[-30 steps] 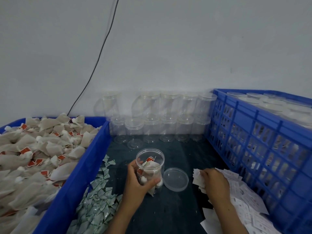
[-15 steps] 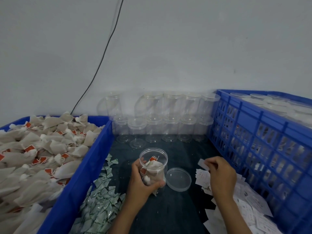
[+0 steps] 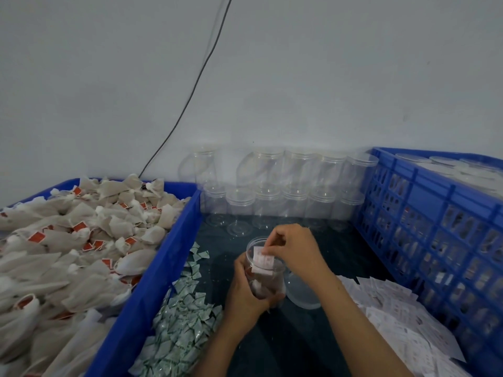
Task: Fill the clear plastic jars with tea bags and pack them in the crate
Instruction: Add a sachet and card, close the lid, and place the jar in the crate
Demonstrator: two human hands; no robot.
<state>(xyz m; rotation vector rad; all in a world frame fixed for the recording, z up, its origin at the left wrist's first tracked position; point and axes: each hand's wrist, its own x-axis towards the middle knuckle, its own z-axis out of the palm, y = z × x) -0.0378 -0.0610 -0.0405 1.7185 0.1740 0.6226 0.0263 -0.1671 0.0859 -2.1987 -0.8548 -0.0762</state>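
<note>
A clear plastic jar [image 3: 268, 281] with tea bags inside stands upright on the dark table. My left hand [image 3: 245, 292] grips it around its side. My right hand [image 3: 295, 250] is over the jar's open mouth and pinches a small white paper slip [image 3: 262, 263] that hangs down into the jar. The jar's clear lid [image 3: 302, 293] lies flat just right of the jar. A blue bin [image 3: 152, 270] on the left is heaped with tea bags [image 3: 68, 240]. The blue crate [image 3: 424, 213] on the right holds lidded jars.
Empty clear jars [image 3: 285, 191] are stacked in two rows against the back wall. Small green-white sachets [image 3: 182, 317] lie piled beside the bin. White paper slips [image 3: 402, 327] are spread along the crate's foot. A black cable [image 3: 190, 91] runs down the wall.
My right hand lifted a slip from the paper pile on the right and moved left over the jar's mouth. My left hand kept its hold on the jar.
</note>
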